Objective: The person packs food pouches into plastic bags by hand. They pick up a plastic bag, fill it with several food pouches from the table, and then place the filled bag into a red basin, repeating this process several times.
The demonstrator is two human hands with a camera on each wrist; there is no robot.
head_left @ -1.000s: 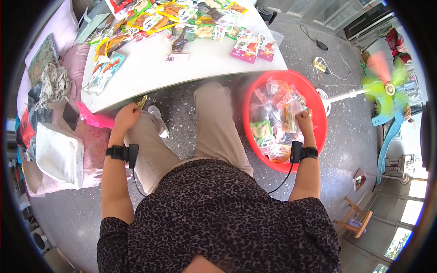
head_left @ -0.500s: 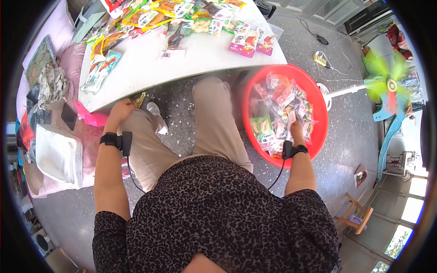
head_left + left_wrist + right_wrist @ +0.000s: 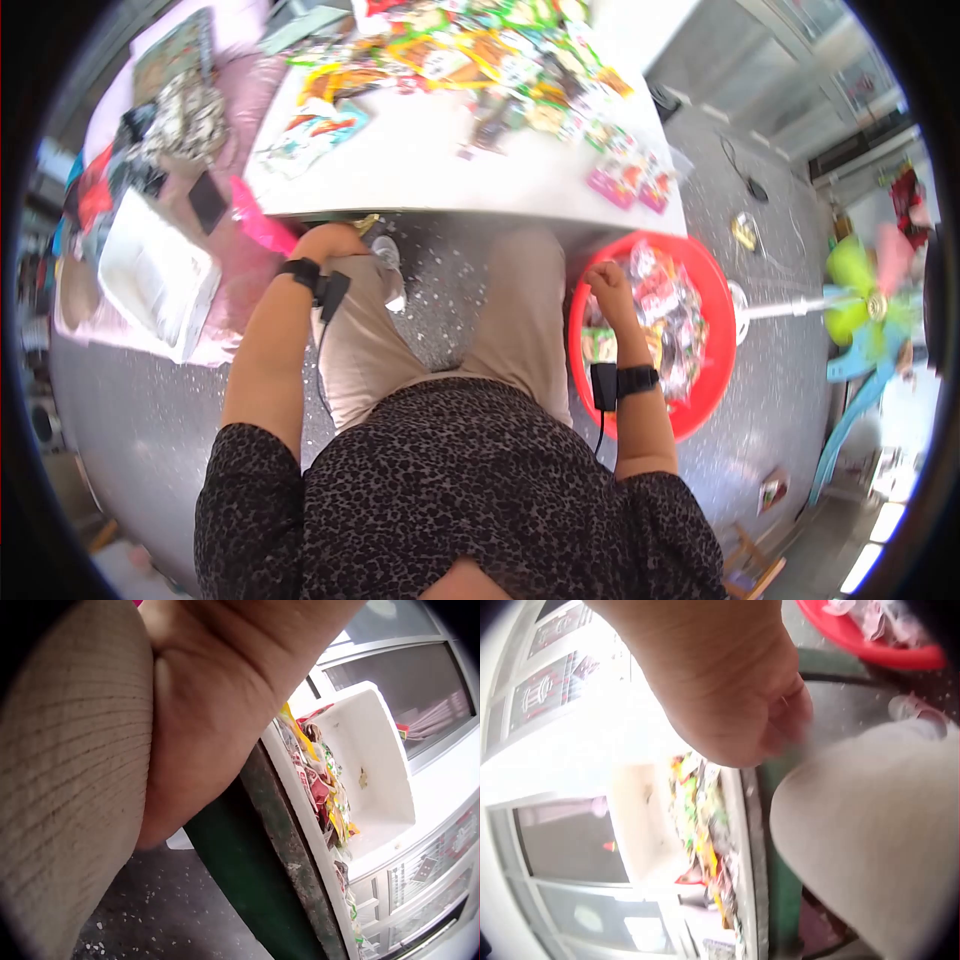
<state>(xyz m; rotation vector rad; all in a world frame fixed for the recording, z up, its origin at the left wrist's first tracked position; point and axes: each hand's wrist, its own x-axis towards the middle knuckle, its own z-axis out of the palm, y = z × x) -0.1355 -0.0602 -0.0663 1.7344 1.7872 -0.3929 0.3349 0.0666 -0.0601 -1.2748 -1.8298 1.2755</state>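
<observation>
In the head view, my left hand (image 3: 335, 242) rests on the left thigh (image 3: 350, 310) beside the table edge. The left wrist view shows the heel of that hand against the trousers; its fingers are hidden. A small gold-coloured thing (image 3: 368, 222) shows just past this hand. My right hand (image 3: 610, 288) is over the near-left side of a red basin (image 3: 718, 330), fingers loosely curled, with nothing seen in them. Plastic food packets (image 3: 680, 345) fill the basin. Motion blurs this hand's fingertips (image 3: 799, 712) in the right wrist view.
A white table (image 3: 400, 170) bears many snack packets (image 3: 450, 60), with pink ones (image 3: 630, 180) near its right corner. On the left, a white foam box (image 3: 150, 270) and a phone (image 3: 207, 200) lie on pink bedding. A fan (image 3: 875, 305) stands at the right.
The right hand first reaches down among the packets in the basin, then rises toward the table. My left hand stays on the thigh. The head view has shifted, and the scene is blurred.
</observation>
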